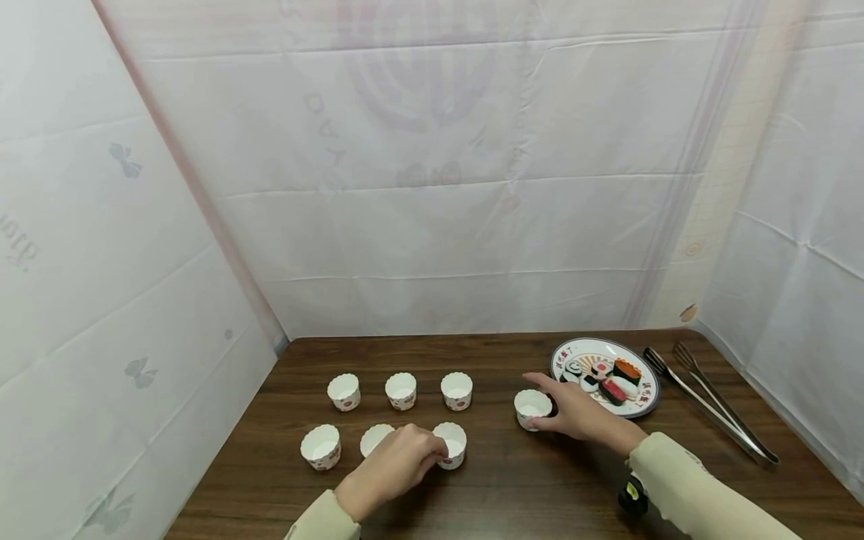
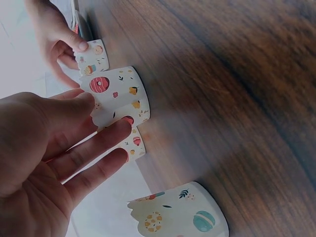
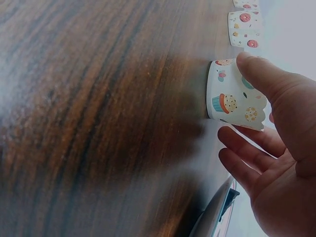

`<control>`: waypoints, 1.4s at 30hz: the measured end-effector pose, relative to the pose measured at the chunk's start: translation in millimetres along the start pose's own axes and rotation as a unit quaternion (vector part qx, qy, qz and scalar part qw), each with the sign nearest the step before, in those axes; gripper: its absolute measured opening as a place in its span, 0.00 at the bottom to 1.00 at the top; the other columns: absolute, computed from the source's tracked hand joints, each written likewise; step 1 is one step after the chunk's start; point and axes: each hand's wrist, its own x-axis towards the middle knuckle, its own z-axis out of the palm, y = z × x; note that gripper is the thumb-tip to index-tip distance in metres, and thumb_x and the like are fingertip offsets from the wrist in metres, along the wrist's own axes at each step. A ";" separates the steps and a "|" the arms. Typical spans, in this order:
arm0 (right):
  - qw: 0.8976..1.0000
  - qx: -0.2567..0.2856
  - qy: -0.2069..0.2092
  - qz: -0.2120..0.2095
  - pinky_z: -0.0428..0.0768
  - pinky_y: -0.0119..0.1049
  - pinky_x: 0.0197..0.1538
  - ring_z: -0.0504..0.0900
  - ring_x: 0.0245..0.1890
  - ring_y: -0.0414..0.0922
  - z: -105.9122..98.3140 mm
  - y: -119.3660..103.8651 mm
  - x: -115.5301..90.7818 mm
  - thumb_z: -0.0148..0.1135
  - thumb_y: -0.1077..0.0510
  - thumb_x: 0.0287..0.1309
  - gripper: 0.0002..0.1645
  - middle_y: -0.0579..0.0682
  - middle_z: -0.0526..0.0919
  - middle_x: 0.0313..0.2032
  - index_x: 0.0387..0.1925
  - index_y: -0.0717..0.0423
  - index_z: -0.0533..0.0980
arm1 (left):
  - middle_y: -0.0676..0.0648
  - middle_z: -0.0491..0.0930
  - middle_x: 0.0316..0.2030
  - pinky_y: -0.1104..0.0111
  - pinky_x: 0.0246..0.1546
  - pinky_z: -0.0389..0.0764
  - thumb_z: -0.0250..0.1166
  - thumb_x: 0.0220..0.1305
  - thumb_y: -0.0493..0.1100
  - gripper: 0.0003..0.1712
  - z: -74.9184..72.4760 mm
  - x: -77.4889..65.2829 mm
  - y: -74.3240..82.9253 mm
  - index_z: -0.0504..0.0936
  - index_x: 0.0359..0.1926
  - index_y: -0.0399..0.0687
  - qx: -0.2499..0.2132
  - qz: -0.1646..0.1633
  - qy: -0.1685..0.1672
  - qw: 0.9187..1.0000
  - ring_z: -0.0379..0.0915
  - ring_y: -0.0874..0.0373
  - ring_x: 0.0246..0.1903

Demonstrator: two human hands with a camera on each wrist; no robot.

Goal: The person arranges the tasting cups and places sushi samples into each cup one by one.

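My left hand [image 1: 398,461] reaches over the front row and pinches the rim of a white paper baking cup [image 1: 457,456] between thumb and fingers. In the left wrist view that cup [image 2: 118,91] shows a doughnut print. The left forearm and hand partly cover another baking cup [image 1: 375,436]. Farther right, the fingers and thumb of my right hand [image 1: 574,411] grip a separate baking cup [image 1: 532,405], which stands upright on the table. The right wrist view shows the thumb against this cup's [image 3: 234,98] printed side, with the index finger partly behind it.
Three upright baking cups [image 1: 401,391] form a back row; another cup [image 1: 321,448] stands at front left. A round plate [image 1: 594,343] of sushi pieces [image 1: 613,391] sits behind the right hand. Metal tongs [image 1: 702,403] lie along the right side of the wooden table [image 1: 499,495].
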 end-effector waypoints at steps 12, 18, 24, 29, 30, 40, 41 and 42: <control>1.000 -0.002 -0.024 -0.012 0.82 0.47 0.46 0.85 0.44 0.47 6.0 -6.8 9.4 0.74 0.44 0.61 0.46 0.54 0.86 0.50 0.73 0.57 0.66 | 0.57 0.88 0.32 0.77 0.33 0.80 0.74 0.58 0.31 0.08 -1.1 -0.6 0.1 0.88 0.35 0.48 0.008 0.013 0.006 1.000 0.83 0.69 0.33; 0.999 -0.001 -0.032 -0.027 0.82 0.47 0.48 0.86 0.46 0.47 13.2 -14.4 17.1 0.73 0.43 0.61 0.46 0.54 0.86 0.50 0.73 0.57 0.65 | 0.55 0.87 0.34 0.76 0.35 0.80 0.75 0.60 0.36 0.06 0.6 -3.1 -0.8 0.87 0.38 0.47 -0.006 0.017 0.027 0.999 0.84 0.64 0.34; 0.999 0.013 -0.044 -0.025 0.82 0.49 0.49 0.86 0.48 0.48 17.0 -22.9 24.9 0.73 0.44 0.62 0.46 0.54 0.86 0.49 0.74 0.56 0.65 | 0.56 0.85 0.38 0.74 0.35 0.80 0.77 0.59 0.37 0.09 -3.5 -3.5 -0.3 0.87 0.39 0.49 0.016 0.006 0.059 0.998 0.83 0.65 0.35; 0.998 0.011 -0.049 -0.027 0.82 0.50 0.51 0.85 0.51 0.50 21.7 -26.0 28.9 0.73 0.44 0.62 0.46 0.55 0.86 0.50 0.74 0.55 0.64 | 0.56 0.85 0.40 0.74 0.36 0.81 0.77 0.58 0.38 0.10 -8.0 -5.6 0.0 0.87 0.41 0.49 0.025 0.002 0.071 0.997 0.82 0.66 0.36; 0.998 0.011 -0.049 -0.028 0.82 0.50 0.51 0.85 0.51 0.50 22.2 -26.3 29.2 0.73 0.45 0.62 0.46 0.55 0.86 0.51 0.74 0.55 0.64 | 0.56 0.86 0.40 0.74 0.36 0.81 0.77 0.59 0.38 0.10 -8.8 -6.1 0.0 0.87 0.41 0.49 0.027 0.001 0.073 0.997 0.82 0.66 0.36; 0.998 0.013 -0.050 -0.033 0.81 0.51 0.51 0.85 0.50 0.51 23.4 -30.1 31.5 0.73 0.45 0.62 0.46 0.56 0.85 0.51 0.74 0.55 0.65 | 0.57 0.86 0.40 0.71 0.36 0.83 0.78 0.58 0.38 0.10 -14.6 -13.4 -2.8 0.87 0.40 0.50 0.045 -0.008 0.103 0.994 0.83 0.65 0.37; 0.998 0.014 -0.052 -0.031 0.81 0.51 0.51 0.85 0.50 0.51 23.5 -30.5 31.7 0.73 0.45 0.62 0.46 0.56 0.85 0.51 0.74 0.55 0.65 | 0.57 0.86 0.40 0.71 0.36 0.83 0.77 0.58 0.38 0.10 -15.1 -14.1 -3.1 0.87 0.40 0.50 0.041 -0.009 0.102 0.994 0.83 0.65 0.37; 0.998 0.014 -0.054 -0.031 0.81 0.51 0.52 0.85 0.51 0.51 23.5 -31.0 31.9 0.73 0.45 0.62 0.46 0.55 0.85 0.51 0.74 0.55 0.64 | 0.57 0.85 0.40 0.70 0.37 0.83 0.77 0.58 0.38 0.10 -15.6 -14.7 -3.5 0.87 0.40 0.50 0.039 -0.011 0.100 0.994 0.83 0.65 0.38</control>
